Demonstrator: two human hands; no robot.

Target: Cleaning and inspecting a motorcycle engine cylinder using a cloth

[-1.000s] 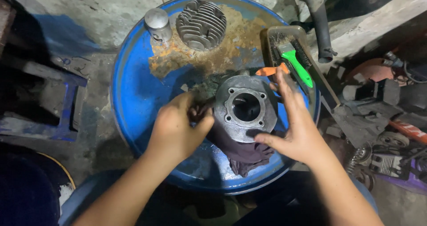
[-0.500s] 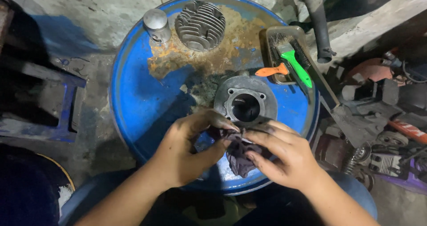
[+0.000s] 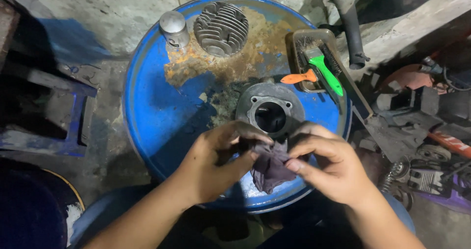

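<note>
A dark rag hangs over the near edge of the blue drum, pinched between both hands. The left hand and right hand each grip it with thumb and fingers. Just behind sits a grey engine cylinder; farther back, a finned cylinder head and a piston.
</note>
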